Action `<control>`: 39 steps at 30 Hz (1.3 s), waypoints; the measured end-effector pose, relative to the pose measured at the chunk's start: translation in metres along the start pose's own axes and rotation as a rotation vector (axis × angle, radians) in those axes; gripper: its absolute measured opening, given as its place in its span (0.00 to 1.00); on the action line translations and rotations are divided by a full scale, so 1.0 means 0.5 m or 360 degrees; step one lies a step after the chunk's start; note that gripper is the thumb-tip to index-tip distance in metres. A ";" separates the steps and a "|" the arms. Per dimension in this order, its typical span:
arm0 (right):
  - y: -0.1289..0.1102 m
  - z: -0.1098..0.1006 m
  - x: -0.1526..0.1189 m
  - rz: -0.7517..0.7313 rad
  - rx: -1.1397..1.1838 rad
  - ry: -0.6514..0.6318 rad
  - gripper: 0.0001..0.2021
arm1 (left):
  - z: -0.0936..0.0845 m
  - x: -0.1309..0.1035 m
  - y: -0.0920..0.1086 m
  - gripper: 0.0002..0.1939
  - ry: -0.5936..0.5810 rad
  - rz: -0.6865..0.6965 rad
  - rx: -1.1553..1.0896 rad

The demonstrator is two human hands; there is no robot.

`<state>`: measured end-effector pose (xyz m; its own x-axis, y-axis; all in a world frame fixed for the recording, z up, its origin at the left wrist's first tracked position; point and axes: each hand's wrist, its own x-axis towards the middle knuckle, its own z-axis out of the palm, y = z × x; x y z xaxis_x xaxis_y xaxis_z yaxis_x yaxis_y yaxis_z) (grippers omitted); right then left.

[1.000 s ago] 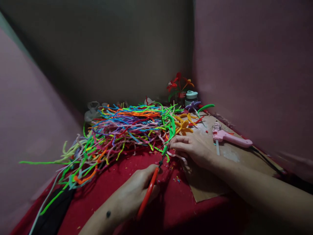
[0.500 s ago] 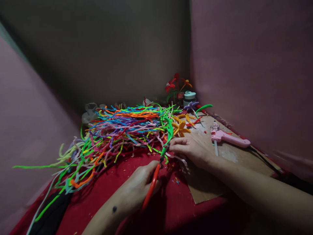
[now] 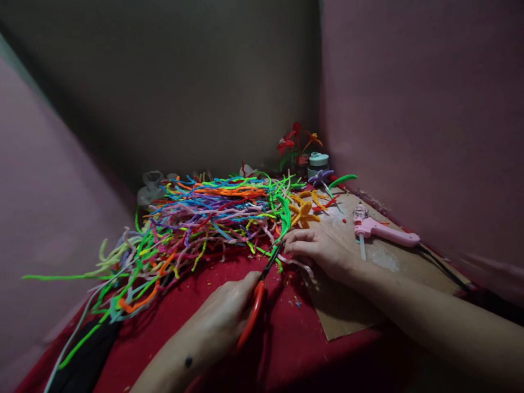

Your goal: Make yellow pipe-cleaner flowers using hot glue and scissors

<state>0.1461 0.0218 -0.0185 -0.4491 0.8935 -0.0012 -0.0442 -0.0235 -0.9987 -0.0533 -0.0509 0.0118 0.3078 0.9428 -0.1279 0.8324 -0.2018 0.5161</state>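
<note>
My left hand (image 3: 231,308) is closed round the orange handles of a pair of scissors (image 3: 252,319). The dark blades point up and away, their tips close to the fingers of my right hand (image 3: 317,248). Those fingers are pinched together by the lower end of a bent green pipe cleaner leaf (image 3: 285,214), which curves upward from them. Whether the blades touch the leaf's stem cannot be made out. Just beyond my right hand lies a yellow-orange pipe cleaner flower (image 3: 303,214). A pale pipe cleaner (image 3: 298,263) trails below the fingers.
A big heap of coloured pipe cleaners (image 3: 204,210) spreads across the red cloth (image 3: 176,327). On the right, a pink glue gun (image 3: 385,230) with its cord rests on a cardboard sheet (image 3: 347,316). Behind stand a lidded jar (image 3: 318,164) and red flowers (image 3: 285,143).
My left hand has drawn the scissors slightly down and to the left, and more of the blades shows. My right hand has hardly moved.
</note>
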 end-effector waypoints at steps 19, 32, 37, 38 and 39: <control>0.000 -0.003 -0.003 -0.0010 -0.0042 -0.0053 0.05 | -0.060 0.034 -0.029 0.17 0.0413 -0.0246 0.0790; 0.005 -0.007 0.002 -0.0090 -0.0090 -0.0053 0.04 | 0.014 0.139 0.076 0.13 0.0414 0.0018 0.1159; 0.005 -0.005 -0.003 -0.0148 -0.0160 0.0073 0.05 | 0.025 0.134 0.084 0.13 0.0420 -0.0009 0.1233; 0.005 -0.005 -0.004 -0.0164 -0.0111 0.0091 0.05 | 0.028 0.134 0.084 0.13 0.0446 -0.0029 0.1218; 0.005 -0.006 -0.005 -0.0174 -0.0021 0.0099 0.04 | 0.032 0.134 0.082 0.13 0.0472 -0.0060 0.1192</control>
<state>0.1496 0.0207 -0.0213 -0.3861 0.9165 0.1048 -0.0778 0.0808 -0.9937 0.0091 -0.0001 0.0108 0.2257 0.9625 0.1502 0.9599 -0.1935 -0.2027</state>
